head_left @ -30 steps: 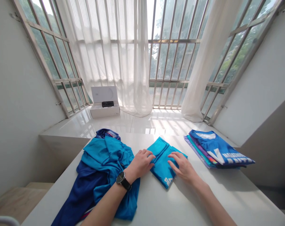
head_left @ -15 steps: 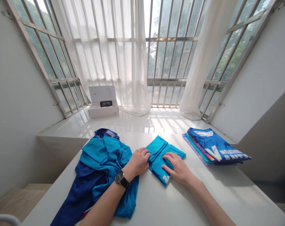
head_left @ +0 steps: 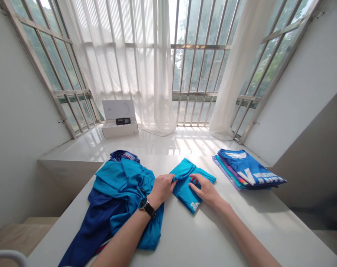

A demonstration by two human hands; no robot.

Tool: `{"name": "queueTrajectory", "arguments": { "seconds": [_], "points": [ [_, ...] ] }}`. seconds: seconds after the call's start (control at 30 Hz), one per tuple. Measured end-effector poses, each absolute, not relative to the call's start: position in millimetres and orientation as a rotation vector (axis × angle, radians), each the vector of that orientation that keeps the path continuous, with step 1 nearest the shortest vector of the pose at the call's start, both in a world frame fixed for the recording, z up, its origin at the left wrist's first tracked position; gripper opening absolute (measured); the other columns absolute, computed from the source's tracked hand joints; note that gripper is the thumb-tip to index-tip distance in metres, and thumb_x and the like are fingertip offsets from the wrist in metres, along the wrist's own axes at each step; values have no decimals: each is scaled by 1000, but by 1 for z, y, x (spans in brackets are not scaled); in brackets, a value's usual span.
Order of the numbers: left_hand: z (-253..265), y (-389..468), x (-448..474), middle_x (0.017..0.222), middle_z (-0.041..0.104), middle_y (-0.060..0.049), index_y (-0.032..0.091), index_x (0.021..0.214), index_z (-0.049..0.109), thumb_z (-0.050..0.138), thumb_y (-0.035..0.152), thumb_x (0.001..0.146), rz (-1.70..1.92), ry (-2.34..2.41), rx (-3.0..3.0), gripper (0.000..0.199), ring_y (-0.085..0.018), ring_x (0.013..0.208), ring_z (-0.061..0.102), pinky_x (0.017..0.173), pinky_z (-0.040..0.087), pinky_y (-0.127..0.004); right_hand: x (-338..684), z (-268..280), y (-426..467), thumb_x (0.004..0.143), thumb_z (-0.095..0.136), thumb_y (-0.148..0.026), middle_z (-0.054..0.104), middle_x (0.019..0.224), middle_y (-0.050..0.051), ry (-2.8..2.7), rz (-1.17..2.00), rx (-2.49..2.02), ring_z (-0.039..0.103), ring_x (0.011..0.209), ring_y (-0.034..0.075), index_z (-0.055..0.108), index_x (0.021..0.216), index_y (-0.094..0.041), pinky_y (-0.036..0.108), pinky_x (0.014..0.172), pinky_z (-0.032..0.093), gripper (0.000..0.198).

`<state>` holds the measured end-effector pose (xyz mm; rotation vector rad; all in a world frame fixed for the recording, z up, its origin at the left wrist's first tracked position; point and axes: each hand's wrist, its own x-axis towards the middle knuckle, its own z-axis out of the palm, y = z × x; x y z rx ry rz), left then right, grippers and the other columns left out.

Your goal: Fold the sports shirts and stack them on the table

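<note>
A teal folded shirt [head_left: 189, 198] with white lettering at its near corner lies on the white table [head_left: 182, 241]. At its left side my left hand [head_left: 163, 190], with a black-strapped watch at the wrist, is closed on a lifted edge of the fabric. My right hand [head_left: 205, 188] rests over the shirt's right part, thumb and fingers apart and loosely bent. Close to my left forearm lies a loose heap of clothes: a teal garment [head_left: 126, 181] on top of a dark blue one [head_left: 92, 226].
On the right stands a stack of folded shirts, a blue one with white print [head_left: 248, 167] uppermost. An opened white box [head_left: 119, 129] holding a black device [head_left: 123, 121] sits on the ledge [head_left: 157, 142] before a barred, curtained window.
My left hand has closed its fingers on the shirt's left edge and raised it slightly. My right hand's fingers have drawn in a little. The whole view has shifted slightly.
</note>
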<state>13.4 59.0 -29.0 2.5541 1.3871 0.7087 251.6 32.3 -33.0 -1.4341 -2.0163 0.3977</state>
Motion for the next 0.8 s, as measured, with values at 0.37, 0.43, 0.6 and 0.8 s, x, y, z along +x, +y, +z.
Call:
{"name": "queueTrajectory", "arguments": {
  "seconds": [0.37,0.43,0.6,0.8],
  "points": [
    [-27,60,12,93,76,-6,21,101,69,43,34,106,800,1407,2538,30,-24,86,72,76,52,-32,231,-35,78,86,57,-17,69,95,5,-2018,136,-1774,67,85,21,60,128,-20,28,71,45,43],
    [-30,62,12,97,76,-7,21,102,69,46,32,104,846,1306,2613,26,-24,92,71,83,54,-34,233,-40,82,86,54,-16,70,90,3,-1941,120,-1798,67,80,20,64,122,-21,27,69,45,38],
    [-32,61,15,105,74,-8,19,102,68,55,25,99,894,995,2860,15,-25,109,65,97,51,-41,239,-46,84,91,49,-23,70,76,1,-1872,134,-1777,67,73,20,69,116,-22,28,69,45,31],
    [-25,56,15,103,72,-7,20,106,67,53,27,101,786,942,2948,17,-24,104,63,89,52,-39,240,-48,82,92,44,-25,71,77,3,-1841,134,-1673,68,72,21,67,112,-20,29,71,47,31]
  ]
}}
